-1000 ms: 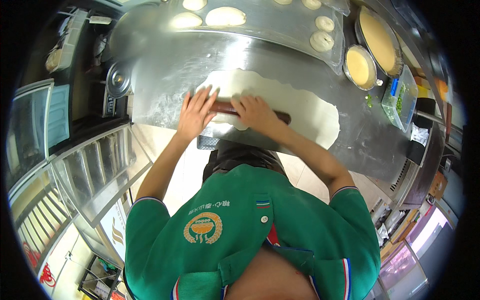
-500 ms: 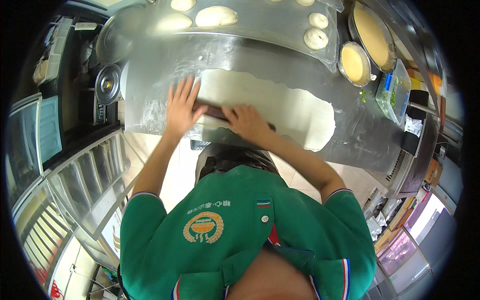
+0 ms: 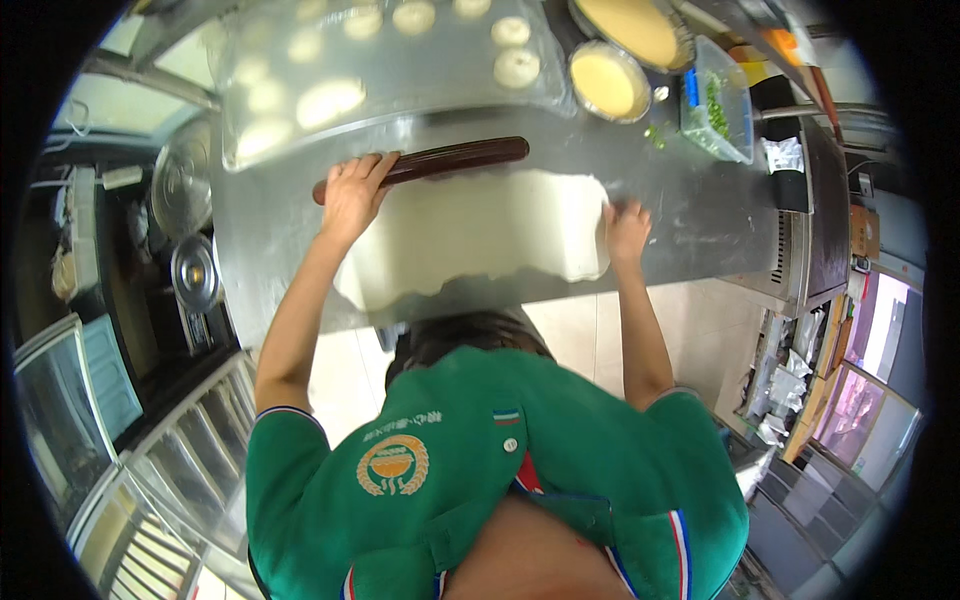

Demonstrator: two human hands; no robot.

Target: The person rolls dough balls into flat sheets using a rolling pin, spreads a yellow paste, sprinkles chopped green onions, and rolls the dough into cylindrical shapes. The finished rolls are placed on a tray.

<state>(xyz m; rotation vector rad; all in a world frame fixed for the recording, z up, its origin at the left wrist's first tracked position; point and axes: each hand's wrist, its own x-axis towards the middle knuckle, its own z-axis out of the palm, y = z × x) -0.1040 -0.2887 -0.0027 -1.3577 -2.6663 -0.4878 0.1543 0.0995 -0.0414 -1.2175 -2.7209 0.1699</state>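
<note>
A dark brown rolling pin [image 3: 460, 158] lies slantwise along the far side of a flat, pale dough sheet [image 3: 480, 225] on the metal worktop. My left hand [image 3: 352, 197] is wrapped over the pin near its left end. At the sheet's right edge is my right hand [image 3: 629, 232], its fingers bent and closed on the dough's rim, slightly blurred. The sheet stretches between my two hands, with a wavy near edge close to the front of the worktop.
Beyond the pin, a tray [image 3: 400, 118] holds several round dough pieces. Far right stand a bowl of yellow mixture [image 3: 608, 82], a larger similar bowl [image 3: 635, 30] and a clear box of chopped greens [image 3: 735, 130]. Metal lids [image 3: 195, 272] are at left.
The rolling pin has gone from on top of the dough to its far side, with my left hand on it. My right hand has left the pin for the sheet's right edge. The view has shifted.
</note>
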